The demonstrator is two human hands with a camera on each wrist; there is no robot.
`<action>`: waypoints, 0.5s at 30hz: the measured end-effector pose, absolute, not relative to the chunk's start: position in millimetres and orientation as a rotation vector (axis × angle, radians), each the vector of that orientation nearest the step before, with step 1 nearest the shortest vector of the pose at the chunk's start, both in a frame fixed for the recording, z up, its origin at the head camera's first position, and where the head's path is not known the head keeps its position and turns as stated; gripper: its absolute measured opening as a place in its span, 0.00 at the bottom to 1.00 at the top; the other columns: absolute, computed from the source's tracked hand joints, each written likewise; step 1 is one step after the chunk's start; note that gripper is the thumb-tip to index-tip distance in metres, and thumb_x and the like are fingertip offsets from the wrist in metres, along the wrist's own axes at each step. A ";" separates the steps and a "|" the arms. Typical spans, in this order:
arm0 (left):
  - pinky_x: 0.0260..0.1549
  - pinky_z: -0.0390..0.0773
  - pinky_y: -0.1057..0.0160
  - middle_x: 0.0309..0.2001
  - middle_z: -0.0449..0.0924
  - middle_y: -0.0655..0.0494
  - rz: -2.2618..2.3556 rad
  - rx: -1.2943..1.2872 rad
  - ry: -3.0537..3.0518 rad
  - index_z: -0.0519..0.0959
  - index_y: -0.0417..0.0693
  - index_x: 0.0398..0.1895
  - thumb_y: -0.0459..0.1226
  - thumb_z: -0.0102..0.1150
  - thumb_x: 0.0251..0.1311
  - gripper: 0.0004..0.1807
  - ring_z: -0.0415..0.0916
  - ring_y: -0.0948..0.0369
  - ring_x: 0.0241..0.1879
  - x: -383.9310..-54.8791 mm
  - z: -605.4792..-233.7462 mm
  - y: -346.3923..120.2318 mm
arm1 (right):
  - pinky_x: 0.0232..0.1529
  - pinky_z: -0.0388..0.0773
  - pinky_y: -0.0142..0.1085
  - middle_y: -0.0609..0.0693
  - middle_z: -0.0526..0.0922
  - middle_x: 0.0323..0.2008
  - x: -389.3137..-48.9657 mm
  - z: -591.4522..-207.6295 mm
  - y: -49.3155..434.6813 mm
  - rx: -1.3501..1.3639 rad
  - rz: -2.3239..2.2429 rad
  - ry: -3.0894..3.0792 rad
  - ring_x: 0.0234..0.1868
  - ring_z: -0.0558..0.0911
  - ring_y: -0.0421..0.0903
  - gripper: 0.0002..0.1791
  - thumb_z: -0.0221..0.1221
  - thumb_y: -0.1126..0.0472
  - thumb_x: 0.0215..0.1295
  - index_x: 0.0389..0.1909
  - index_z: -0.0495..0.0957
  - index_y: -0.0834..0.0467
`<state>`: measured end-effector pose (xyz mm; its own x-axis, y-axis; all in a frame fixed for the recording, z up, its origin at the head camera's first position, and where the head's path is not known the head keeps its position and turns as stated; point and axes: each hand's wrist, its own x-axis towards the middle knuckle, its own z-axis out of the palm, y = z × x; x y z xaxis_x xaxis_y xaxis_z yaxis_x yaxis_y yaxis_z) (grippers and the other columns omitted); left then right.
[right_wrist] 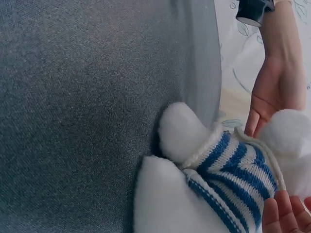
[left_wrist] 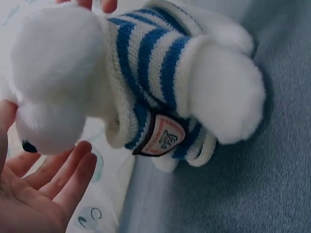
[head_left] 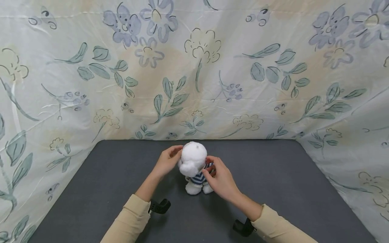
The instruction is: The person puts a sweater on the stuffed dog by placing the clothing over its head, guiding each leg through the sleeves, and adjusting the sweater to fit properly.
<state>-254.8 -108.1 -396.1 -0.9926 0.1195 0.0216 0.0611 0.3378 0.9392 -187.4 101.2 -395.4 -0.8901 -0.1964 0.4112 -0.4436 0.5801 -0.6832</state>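
Observation:
A white plush dog (head_left: 193,153) stands upright on the dark grey table, its head tipped toward the left. It wears a blue-and-white striped knit sweater (left_wrist: 155,58) with a sewn-on patch (left_wrist: 164,136). My left hand (head_left: 167,162) is at the side of the head. In the left wrist view its thumb lies by the muzzle (left_wrist: 51,126) and its fingers reach out straight beneath. On the other side, my right hand (head_left: 223,180) has its loosely bent fingertips right at the sweater, near the neck. The right wrist view shows the white legs (right_wrist: 160,199) on the tabletop.
The dark grey tabletop (head_left: 267,179) spreads around the dog. Behind and beside it hangs a pale cloth (head_left: 212,111) printed with flowers and leaves. Black wrist cameras are strapped near the left sleeve (head_left: 130,216) and right sleeve (head_left: 278,224).

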 end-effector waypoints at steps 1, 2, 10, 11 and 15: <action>0.49 0.73 0.54 0.54 0.75 0.50 1.783 0.171 2.494 0.73 0.50 0.57 0.43 0.50 0.65 0.19 0.71 0.55 0.54 -254.9 -396.2 -107.4 | 0.33 0.77 0.35 0.51 0.74 0.44 -186.7 -395.2 100.4 0.521 1.227 -2.524 0.36 0.77 0.40 0.22 0.60 0.63 0.60 0.55 0.68 0.58; 0.50 0.72 0.54 0.55 0.74 0.49 1.792 0.173 2.466 0.72 0.50 0.58 0.43 0.50 0.65 0.19 0.71 0.55 0.55 -254.8 -396.0 -106.7 | 0.34 0.77 0.34 0.51 0.74 0.44 -186.3 -394.9 99.7 0.518 1.242 -2.522 0.37 0.77 0.40 0.22 0.60 0.63 0.60 0.55 0.68 0.58; 0.50 0.72 0.56 0.54 0.75 0.46 1.929 0.178 2.201 0.68 0.47 0.62 0.39 0.47 0.67 0.21 0.71 0.55 0.54 -252.7 -392.7 -100.5 | 0.33 0.76 0.31 0.51 0.72 0.44 -185.1 -391.9 97.2 0.458 1.294 -2.524 0.37 0.76 0.43 0.25 0.61 0.60 0.59 0.56 0.66 0.59; 0.50 0.72 0.56 0.55 0.75 0.46 1.937 0.184 2.186 0.67 0.47 0.63 0.38 0.47 0.67 0.21 0.71 0.55 0.54 -252.4 -392.4 -99.7 | 0.33 0.76 0.31 0.51 0.71 0.44 -185.0 -391.8 97.2 0.448 1.293 -2.526 0.37 0.76 0.43 0.26 0.61 0.59 0.59 0.57 0.65 0.59; 0.50 0.72 0.55 0.58 0.72 0.47 1.937 0.228 2.163 0.64 0.47 0.65 0.38 0.49 0.66 0.24 0.70 0.55 0.56 -249.6 -391.0 -97.7 | 0.37 0.77 0.34 0.53 0.71 0.47 -184.4 -391.2 98.8 0.424 1.267 -2.518 0.41 0.76 0.44 0.30 0.62 0.59 0.58 0.59 0.63 0.61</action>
